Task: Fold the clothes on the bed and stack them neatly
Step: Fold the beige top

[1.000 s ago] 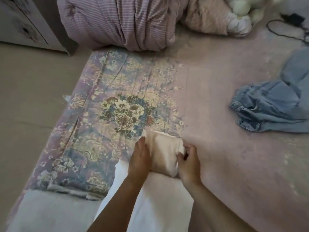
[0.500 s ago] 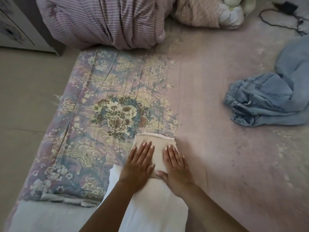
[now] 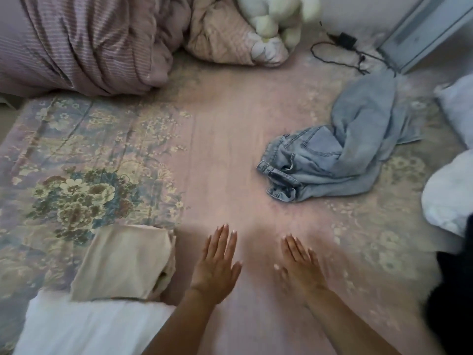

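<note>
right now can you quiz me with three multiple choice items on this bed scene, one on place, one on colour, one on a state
1. Where does the folded beige cloth lie, taking the person's own sides?
A. left of both hands
B. between the hands
C. on the jeans

2. What colour are the jeans?
A. black
B. light blue
C. red

3. How are the jeans?
A. folded flat
B. rolled tight
C. crumpled, unfolded

Answers: 1 A, the cloth sits beside the left hand, away from the right hand. 2 B, the denim is pale blue. 3 C, they lie in a bunched heap on the bed.
</note>
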Motion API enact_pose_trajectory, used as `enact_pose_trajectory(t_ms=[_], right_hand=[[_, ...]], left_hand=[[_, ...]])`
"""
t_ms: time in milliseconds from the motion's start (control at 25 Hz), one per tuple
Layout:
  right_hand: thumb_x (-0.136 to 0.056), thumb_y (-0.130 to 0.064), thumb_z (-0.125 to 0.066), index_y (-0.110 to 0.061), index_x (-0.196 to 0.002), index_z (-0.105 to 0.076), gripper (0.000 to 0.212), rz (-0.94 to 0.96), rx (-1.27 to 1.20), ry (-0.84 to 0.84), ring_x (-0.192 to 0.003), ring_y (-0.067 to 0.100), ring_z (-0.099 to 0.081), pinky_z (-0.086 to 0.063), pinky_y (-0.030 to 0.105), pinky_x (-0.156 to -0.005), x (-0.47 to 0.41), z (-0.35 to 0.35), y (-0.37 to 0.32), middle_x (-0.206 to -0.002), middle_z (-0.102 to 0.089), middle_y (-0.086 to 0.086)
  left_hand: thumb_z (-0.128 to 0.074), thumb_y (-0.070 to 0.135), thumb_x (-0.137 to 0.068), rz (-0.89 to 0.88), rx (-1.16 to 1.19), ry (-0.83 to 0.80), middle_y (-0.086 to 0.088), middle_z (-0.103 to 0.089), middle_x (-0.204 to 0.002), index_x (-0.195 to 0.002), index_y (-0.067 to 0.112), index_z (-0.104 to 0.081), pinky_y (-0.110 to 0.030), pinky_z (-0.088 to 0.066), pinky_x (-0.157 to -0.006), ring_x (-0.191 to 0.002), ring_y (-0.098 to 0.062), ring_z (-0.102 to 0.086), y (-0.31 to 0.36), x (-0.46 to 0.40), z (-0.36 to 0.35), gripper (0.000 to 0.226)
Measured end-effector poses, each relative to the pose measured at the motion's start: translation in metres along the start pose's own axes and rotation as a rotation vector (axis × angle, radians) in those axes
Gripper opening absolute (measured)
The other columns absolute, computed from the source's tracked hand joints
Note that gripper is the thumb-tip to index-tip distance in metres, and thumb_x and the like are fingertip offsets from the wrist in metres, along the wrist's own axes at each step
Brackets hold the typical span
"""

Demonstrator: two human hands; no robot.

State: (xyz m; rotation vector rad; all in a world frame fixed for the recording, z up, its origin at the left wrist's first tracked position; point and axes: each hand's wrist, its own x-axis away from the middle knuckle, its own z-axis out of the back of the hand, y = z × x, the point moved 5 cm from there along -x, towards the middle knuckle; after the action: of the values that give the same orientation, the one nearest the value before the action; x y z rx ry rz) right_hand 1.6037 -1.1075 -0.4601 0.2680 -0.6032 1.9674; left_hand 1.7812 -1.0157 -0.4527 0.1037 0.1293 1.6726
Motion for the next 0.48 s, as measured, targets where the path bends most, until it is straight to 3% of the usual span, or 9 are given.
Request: enact_pose_trajectory(t_ms=[80, 160, 240, 360, 440, 480], right_hand=[[-0.102, -0.019, -0.053, -0.005, -0.159, -0.020, 0.067, 0.021, 0.065, 0.024, -0.156, 0.028, -0.009, -0.008, 0.054, -0.124, -0.026, 0.016, 0.051, -0.169, -0.012, 0.010], [-0.102, -0.020, -0.055, -0.006, -0.160, -0.013, 0.073, 0.106, 0.142, 0.069, -0.157, 0.027, -0.002, -0.004, 0.054, -0.125, -0.066, 0.031, 0.082, -0.170, -0.003, 0.008], [-0.101, -0.025, -0.059, -0.005, -0.161, -0.011, 0.079, 0.244, 0.219, 0.142, -0.157, 0.027, 0.000, -0.001, 0.052, -0.125, -0.108, 0.048, 0.089, -0.169, -0.001, 0.008], [-0.098, -0.045, -0.059, -0.005, -0.160, 0.000, 0.095, 0.365, 0.303, 0.140, -0.156, 0.026, 0.006, 0.003, 0.046, -0.127, -0.171, 0.061, 0.074, -0.169, 0.006, 0.009], [-0.095, -0.052, -0.058, -0.004, -0.159, 0.007, 0.103, 0.297, 0.250, -0.001, -0.157, 0.027, 0.006, 0.003, 0.043, -0.127, -0.205, 0.059, 0.060, -0.168, 0.009, 0.013], [-0.096, -0.050, -0.058, -0.002, -0.160, 0.001, 0.100, 0.247, 0.224, -0.042, -0.157, 0.029, -0.001, -0.001, 0.044, -0.127, -0.214, 0.057, 0.055, -0.169, 0.001, 0.015]], left_hand=[[-0.059, 0.042, -0.090, 0.122, 0.080, -0.032, -0.026, -0.055, -0.142, -0.135, 0.000, -0.057, -0.048, -0.042, -0.107, -0.129, -0.040, -0.055, 0.034, -0.027, -0.038, 0.062], [-0.053, 0.048, -0.094, 0.262, 0.148, -0.046, -0.027, -0.043, -0.152, -0.145, 0.004, -0.048, -0.051, -0.018, -0.122, -0.140, -0.043, -0.043, 0.057, -0.045, -0.074, 0.068], [-0.042, 0.050, -0.094, 0.311, 0.145, 0.030, -0.023, -0.038, -0.156, -0.150, 0.011, -0.045, -0.047, 0.006, -0.123, -0.144, -0.041, -0.036, 0.067, -0.053, -0.104, 0.068], [-0.042, 0.044, -0.090, 0.326, 0.148, 0.133, -0.019, -0.037, -0.159, -0.151, 0.016, -0.044, -0.054, -0.002, -0.122, -0.148, -0.037, -0.031, 0.061, -0.054, -0.120, 0.067], [-0.044, 0.041, -0.089, 0.328, 0.114, 0.209, -0.020, -0.040, -0.156, -0.148, 0.014, -0.049, -0.055, -0.010, -0.121, -0.146, -0.036, -0.033, 0.060, -0.055, -0.121, 0.065], [-0.045, 0.040, -0.088, 0.324, 0.102, 0.244, -0.021, -0.042, -0.154, -0.146, 0.014, -0.051, -0.054, -0.011, -0.121, -0.145, -0.036, -0.035, 0.061, -0.056, -0.118, 0.064]])
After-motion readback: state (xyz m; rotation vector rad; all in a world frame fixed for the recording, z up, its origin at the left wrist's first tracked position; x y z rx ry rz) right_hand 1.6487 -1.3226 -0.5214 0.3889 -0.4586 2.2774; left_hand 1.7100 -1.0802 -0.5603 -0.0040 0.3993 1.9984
